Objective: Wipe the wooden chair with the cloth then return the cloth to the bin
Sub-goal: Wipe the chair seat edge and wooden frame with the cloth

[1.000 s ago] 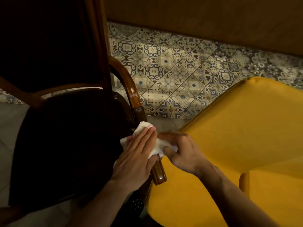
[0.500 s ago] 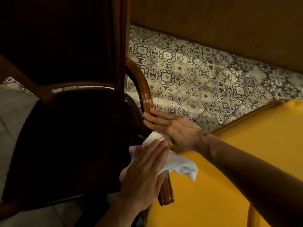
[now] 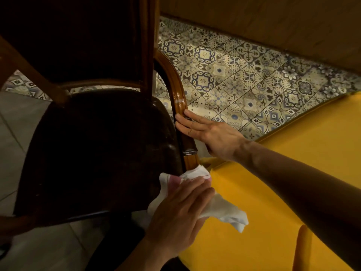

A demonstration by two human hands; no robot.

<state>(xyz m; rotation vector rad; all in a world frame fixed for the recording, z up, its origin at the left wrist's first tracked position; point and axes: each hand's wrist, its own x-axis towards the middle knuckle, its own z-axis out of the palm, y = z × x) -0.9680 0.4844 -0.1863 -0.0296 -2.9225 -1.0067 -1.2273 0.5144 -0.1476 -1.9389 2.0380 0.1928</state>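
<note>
The wooden chair (image 3: 176, 85) fills the left of the view, with a dark seat and back and a glossy curved right armrest. A white cloth (image 3: 224, 210) is wrapped over the front part of that armrest. My left hand (image 3: 175, 214) lies flat on the cloth and presses it to the wood; a loose corner hangs to the right. My right hand (image 3: 213, 137) rests with straight fingers against the outer side of the armrest, further back, and holds nothing. The armrest's front tip is hidden under the cloth and my hand. No bin is in view.
A yellow upholstered seat (image 3: 293, 165) stands tight against the chair's right side, under my right forearm. Patterned floor tiles (image 3: 244, 79) run behind both, up to a wooden panel (image 3: 273, 22) at the back. Grey floor (image 3: 11, 118) shows at the left.
My right hand let go of the cloth and moved up to the side of the armrest. My left hand slid the cloth toward the armrest's front end.
</note>
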